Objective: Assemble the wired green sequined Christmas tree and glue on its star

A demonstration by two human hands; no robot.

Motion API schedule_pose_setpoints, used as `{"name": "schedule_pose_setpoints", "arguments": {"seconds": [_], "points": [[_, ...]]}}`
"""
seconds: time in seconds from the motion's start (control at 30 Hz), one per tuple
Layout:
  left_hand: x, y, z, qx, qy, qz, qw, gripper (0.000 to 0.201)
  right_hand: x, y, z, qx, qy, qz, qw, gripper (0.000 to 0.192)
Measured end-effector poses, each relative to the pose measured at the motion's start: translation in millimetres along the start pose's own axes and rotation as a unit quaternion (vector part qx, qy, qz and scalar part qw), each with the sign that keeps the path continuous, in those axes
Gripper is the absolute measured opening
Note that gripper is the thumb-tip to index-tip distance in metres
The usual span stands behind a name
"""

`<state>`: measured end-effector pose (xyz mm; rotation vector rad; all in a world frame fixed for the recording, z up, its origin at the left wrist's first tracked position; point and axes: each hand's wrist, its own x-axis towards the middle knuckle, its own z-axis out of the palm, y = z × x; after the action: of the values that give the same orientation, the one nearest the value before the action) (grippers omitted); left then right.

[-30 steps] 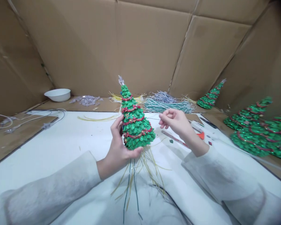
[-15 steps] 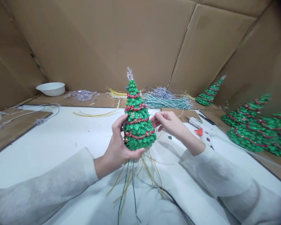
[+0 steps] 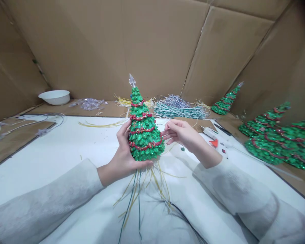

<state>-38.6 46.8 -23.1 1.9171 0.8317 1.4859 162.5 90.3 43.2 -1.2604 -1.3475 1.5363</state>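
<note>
A green glittery Christmas tree figure (image 3: 146, 135) with red garlands and a clear star-like tip stands a little tilted in my left hand (image 3: 124, 149). My left fingers wrap its left side, and the thumb lies along its base. Yellow, green and white wires (image 3: 139, 189) hang down from under the tree. Close to the tree's right edge is my right hand (image 3: 180, 135), thumb and forefinger pinched together, the other fingers reaching toward the branches. Anything between those fingertips is too small to make out.
Several similar trees (image 3: 271, 142) stand on the right. Near them lie a white glue gun (image 3: 210, 133) with an orange part and a dark pen-like tool (image 3: 222, 129). Wire bundles (image 3: 180, 110), clear plastic pieces (image 3: 88, 103) and a white bowl (image 3: 55, 97) line the cardboard back wall.
The tree has shifted left with my left hand and turned slightly, its tip leaning further left. My right hand stays beside its right edge, fingers moved slightly.
</note>
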Motion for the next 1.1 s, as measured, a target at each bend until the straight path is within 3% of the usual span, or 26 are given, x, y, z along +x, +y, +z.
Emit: {"name": "schedule_pose_setpoints", "arguments": {"seconds": [0.07, 0.2, 0.47, 0.73, 1.1], "points": [[-0.3, 2.0, 0.8, -0.023, 0.004, 0.001, 1.000, 0.122, 2.0, -0.6, -3.6, -0.015, 0.028, -0.008, 0.999, 0.033], [-3.1, 6.0, 2.6, -0.070, -0.025, -0.012, 0.997, 0.117, 3.3, -3.1, -9.8, -0.050, 0.078, -0.068, 0.993, 0.021], [-9.8, 10.5, 4.8, -0.140, -0.080, -0.019, 0.987, 0.119, 8.1, -10.3, -11.6, -0.032, -0.018, -0.102, 0.994, 0.054], [-9.9, 12.4, 4.2, -0.170, -0.090, -0.048, 0.980, 0.115, 16.8, -39.3, 12.8, -0.038, -0.139, -0.068, 0.987, 0.045], [-8.1, 12.2, 2.1, -0.187, -0.096, -0.043, 0.977, 0.110, 16.4, -43.5, 18.8, -0.039, -0.121, -0.103, 0.987, 0.035]]}}
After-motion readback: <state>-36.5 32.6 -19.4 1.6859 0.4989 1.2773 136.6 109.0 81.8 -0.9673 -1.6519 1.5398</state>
